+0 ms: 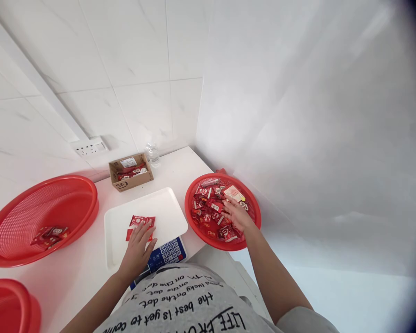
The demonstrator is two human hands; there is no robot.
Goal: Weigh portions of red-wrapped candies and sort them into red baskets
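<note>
On a white table in a tiled corner, small red packets lie grouped on a white tray, behind which, toward the wearer, a scale's blue keypad is partly exposed. The left hand rests over this group, palm down, its fingers extended and somewhat spread rather than closed around any packet. The right hand reaches over a red basket holding many loose packets and a pale card; its fingers are loosely extended among the contents, though whether one is pinched cannot be told. Farther back stands a cardboard box with similar packets inside, beside a clear plastic container; a large red basket at the left holds a small heap.

Handling, as judged from appearance: each packet is probably light, with a thin, glossy, crinkling wrapper (likely slippery where one overlaps another). The film should yield readily, while the filling, whose firmness is not visible, may crush under a hard squeeze. The flat end seam appears the best hold, taken between thumb and forefinger.
</note>
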